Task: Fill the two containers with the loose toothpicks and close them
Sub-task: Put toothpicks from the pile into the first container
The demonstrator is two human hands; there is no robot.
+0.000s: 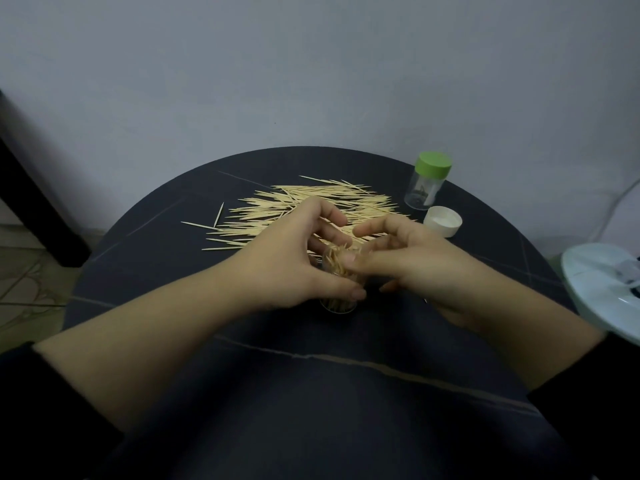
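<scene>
So, where things stood: we had the small clear plastic container [337, 306] up between both hands over the near middle of the round dark worktop [311, 393]. Our left hand [294, 258] was wrapped round it, thumb down by the base and the fingers [333, 215] curled over the far side, so a proper grasp. It was packed with a bundle of toothpicks [341, 263] poking out of the top. Our right hand [415, 268] had come in from the other side, with the thumb pressed against that bundle and the index finger hooked over it, pinching the sticks rather than the container itself. Whether the container was dead upright or tipped a bit, honestly couldn't tell; the hands covered most of it.

Just behind the hands sat the big scatter of loose pale wooden toothpicks [304, 206], lying flat and mostly pointing left to right, with a few strays off on the left side.

Over at the far right of the worktop stood the second clear container [420, 195], upright, with its green screw lid [434, 166] on top. Just beside it, a bit nearer to us, a white round lid [443, 220] lay on the worktop with its open side up.

Other bits: a pale blue round thing [602, 289] stuck in from the right edge (no idea what it was), a plain grey wall [311, 64] behind, a dark furniture leg [34, 202] off to the left, and our black sleeves [20, 410] pushed up the forearms.
</scene>
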